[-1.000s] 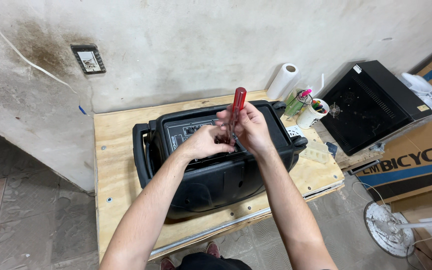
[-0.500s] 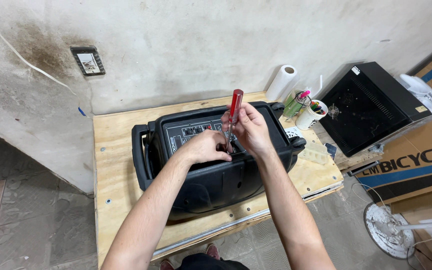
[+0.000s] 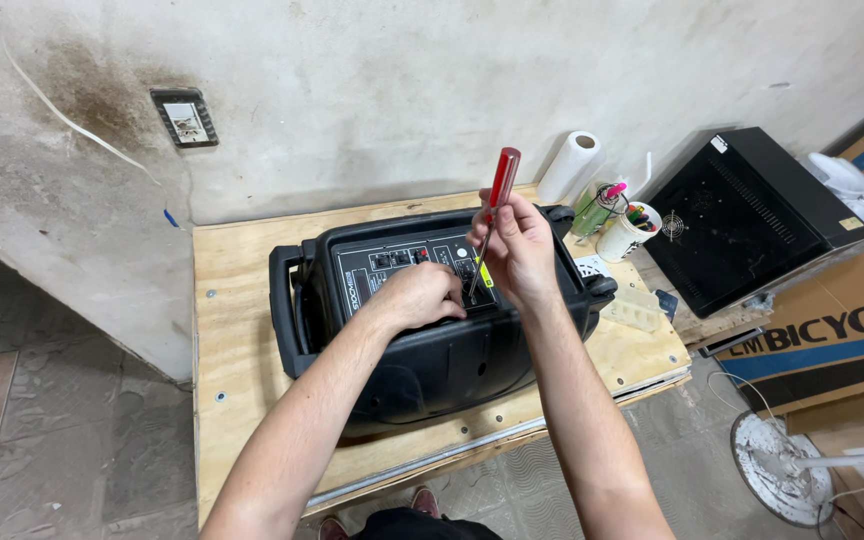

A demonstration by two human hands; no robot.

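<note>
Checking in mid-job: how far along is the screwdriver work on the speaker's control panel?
Done: nothing visibly finished; the control panel sits flush in the big black plastic speaker, and no loose screws show on the plywood table. In hand: the right hand holds the red-handled screwdriver upright, tip on the panel, while the left hand rests beside the tip. Left: the panel has not been lifted off.

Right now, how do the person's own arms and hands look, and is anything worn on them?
Both arms are bare up to the frame edge: no sleeves show. The left hand and the right hand wear no gloves, and no rings, watch or bracelet can be seen.
</note>
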